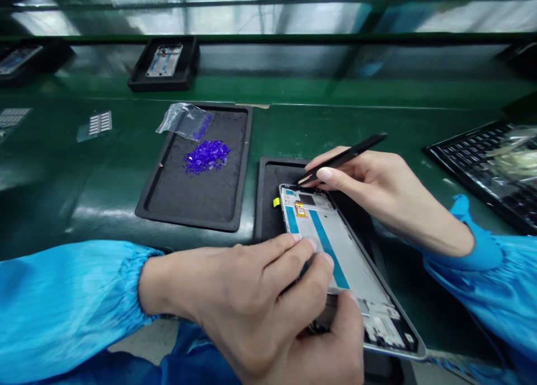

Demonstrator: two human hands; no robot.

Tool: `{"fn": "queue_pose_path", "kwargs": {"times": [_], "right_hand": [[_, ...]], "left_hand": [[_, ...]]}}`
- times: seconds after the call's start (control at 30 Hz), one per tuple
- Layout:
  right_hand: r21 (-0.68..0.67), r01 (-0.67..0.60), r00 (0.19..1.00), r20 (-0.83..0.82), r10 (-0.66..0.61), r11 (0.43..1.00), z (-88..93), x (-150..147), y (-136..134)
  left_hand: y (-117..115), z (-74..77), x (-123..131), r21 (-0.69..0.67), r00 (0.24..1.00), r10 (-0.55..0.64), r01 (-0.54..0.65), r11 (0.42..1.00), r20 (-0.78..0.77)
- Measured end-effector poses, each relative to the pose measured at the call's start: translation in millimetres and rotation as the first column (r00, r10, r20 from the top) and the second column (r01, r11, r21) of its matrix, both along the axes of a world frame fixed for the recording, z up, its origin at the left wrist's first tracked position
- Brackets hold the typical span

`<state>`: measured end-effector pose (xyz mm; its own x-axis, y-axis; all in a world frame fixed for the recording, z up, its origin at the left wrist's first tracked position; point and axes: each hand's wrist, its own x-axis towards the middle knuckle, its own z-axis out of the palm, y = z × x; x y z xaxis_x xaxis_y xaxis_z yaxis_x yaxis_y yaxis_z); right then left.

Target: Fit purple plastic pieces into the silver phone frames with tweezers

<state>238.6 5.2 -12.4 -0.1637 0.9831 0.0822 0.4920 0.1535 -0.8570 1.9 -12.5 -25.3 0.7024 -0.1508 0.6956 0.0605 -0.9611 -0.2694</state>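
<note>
A silver phone frame point(348, 250) with blue strips and a small yellow tab lies tilted over a black tray point(265, 206). My left hand point(268, 301) grips its left side, fingertips resting on the inner face and thumb lower down. In my right hand point(364, 183) are black tweezers point(356, 150), pinched between thumb and fingers, with their tips at the frame's top edge. What lies under the tips is too small to make out. On another black tray point(188, 200), to the left, sits a pile of small purple pieces point(207, 156).
A clear plastic bag point(184, 121) lies over the left tray's back corner. Farther back, a black box point(163, 83) holds another phone frame point(165, 60). White stickers point(100, 123) lie at left; a black gridded tray point(478, 167) stands at right.
</note>
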Motion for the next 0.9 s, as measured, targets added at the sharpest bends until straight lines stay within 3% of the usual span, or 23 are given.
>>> {"fn": "queue_pose_path", "kwargs": {"times": [0.17, 0.3, 0.57, 0.7, 0.77, 0.9], "right_hand": [[0.125, -0.031, 0.988, 0.154, 0.011, 0.992, -2.7, 1.7, -1.2], [0.195, -0.049, 0.97, 0.242, 0.0, 0.98, -4.6, 3.7, -3.6], [0.217, -0.077, 0.962, 0.273, 0.015, 0.973, -4.8, 2.2, -6.9], [0.218, -0.078, 0.96, 0.281, 0.015, 0.973, -4.6, 3.4, -6.7], [0.211, -0.068, 0.965, 0.261, 0.011, 0.975, -4.2, 5.5, -6.0], [0.064, -0.004, 1.0, 0.005, 0.004, 0.998, -6.4, 11.0, -3.9]], "left_hand": [[-8.9, -4.5, -0.1, -0.065, 0.995, 0.101, -0.102, 0.993, -0.006], [-7.1, -3.4, -1.7, -0.043, 0.998, 0.057, -0.058, 0.997, -0.008], [-15.1, -7.7, 1.2, -0.087, 0.995, 0.101, -0.1, 0.991, 0.018], [-25.5, -8.0, 3.1, -0.2, 0.988, 0.155, -0.147, 0.969, 0.027], [-24.9, -4.2, 1.2, -0.223, 0.987, 0.155, -0.158, 0.962, -0.032], [-13.6, 6.2, -7.8, -0.077, 0.966, -0.031, 0.012, 0.997, -0.256]]}}
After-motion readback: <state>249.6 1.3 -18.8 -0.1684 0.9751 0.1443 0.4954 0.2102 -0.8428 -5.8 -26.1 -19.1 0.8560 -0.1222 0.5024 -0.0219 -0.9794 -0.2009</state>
